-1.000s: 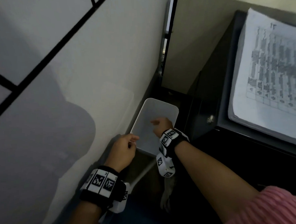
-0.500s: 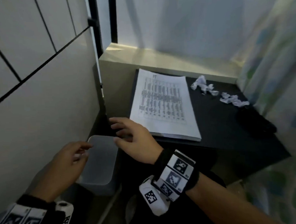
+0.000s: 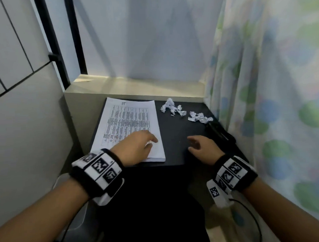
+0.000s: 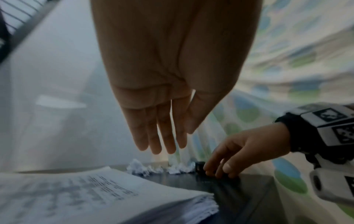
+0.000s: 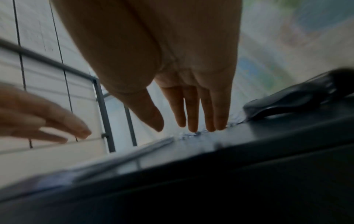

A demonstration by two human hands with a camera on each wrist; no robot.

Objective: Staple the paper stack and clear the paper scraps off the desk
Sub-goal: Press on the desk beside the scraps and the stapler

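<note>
Small black desk [image 3: 175, 138] is the landmark. Thick white printed paper stack [image 3: 130, 125] lies flat on the desk's left half, squared to the edge — likely parked there for stapling. Black stapler [image 3: 219, 132] sits at the desk's right edge, by the floral curtain [image 3: 266, 99]. Crumpled white paper scraps [image 3: 183, 111] are bunched at the desk's back right, not yet cleared. Left hand [image 3: 136, 146] hovers over the stack's near corner, fingers straight, empty — probably to steady it. Right hand [image 3: 203, 148] is over the desk's near right, just beside the stapler, fingers loose, holding nothing.
</note>
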